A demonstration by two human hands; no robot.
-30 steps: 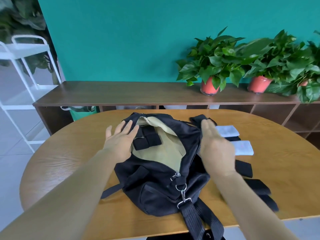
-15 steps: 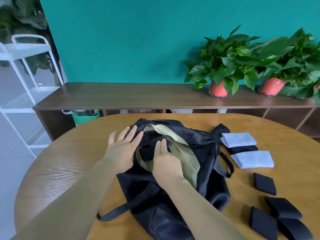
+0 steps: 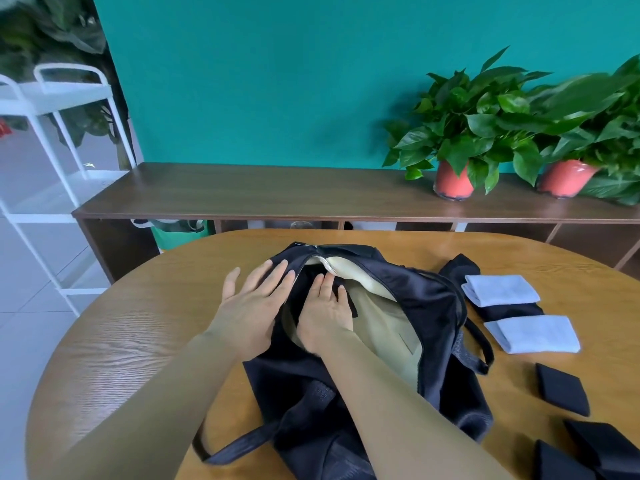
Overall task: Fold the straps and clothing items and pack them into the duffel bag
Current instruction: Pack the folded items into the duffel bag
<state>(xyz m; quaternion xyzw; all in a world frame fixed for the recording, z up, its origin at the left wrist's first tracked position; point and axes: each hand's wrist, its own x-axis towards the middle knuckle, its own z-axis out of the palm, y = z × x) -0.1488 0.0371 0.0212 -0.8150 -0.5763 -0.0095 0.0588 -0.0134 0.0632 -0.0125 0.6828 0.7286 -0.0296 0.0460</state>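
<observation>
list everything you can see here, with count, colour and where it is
duffel bag: 1, black with beige lining, open, table centre
white folded cloths: 2, white, right of bag
black cloth: 1, black, partly under the white cloths
black folded pieces: at least 3, black, table's near right
table: 1, light wood
sideboard: 1, dark brown, against teal wall
potted plants: 2, green in red pots, on sideboard
rack: 1, white, far left
left hand: flat on bag's left edge
right hand: fingers straight, inside bag opening

Head camera looks forward and down, close over the table [image 3: 138, 341].
</observation>
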